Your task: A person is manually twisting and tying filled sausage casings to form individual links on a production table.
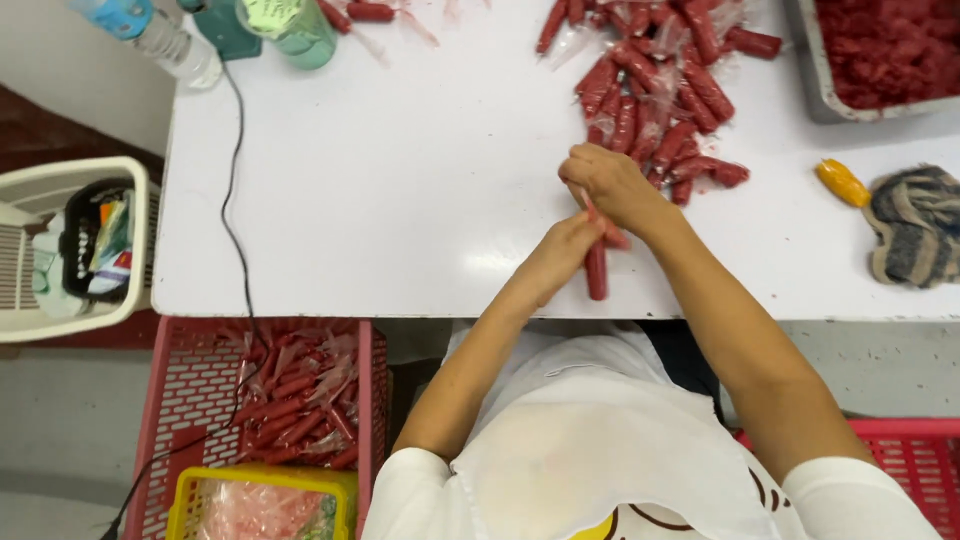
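Both hands meet over the table's (400, 200) near edge. Left hand (562, 250) and right hand (612, 185) are closed together on one red sausage (597, 270) in clear wrap. Its lower end pokes out toward the edge; the upper end is hidden in the fingers.

Landmark: the sausage pile (660, 90).
- Held sausage: just nearer the person than the pile, close to the table edge.
- Metal tray (822, 85) of red meat: right of the pile, at the far corner.
- Orange piece (842, 183) and striped cloth (915, 225): right of the pile and nearer, apart from it.
- Bottles (180, 45) and black cable (235, 200): far left.

Risks, judged:
- Sausage sits close to the edge; a slipped grip could drop it to the floor between the red crates (200, 400).
- Right elbow swinging out could brush the cloth.
- Pile's loose wraps could snag the right wrist.

Room: broad bare tabletop left of the hands; tight on the right.
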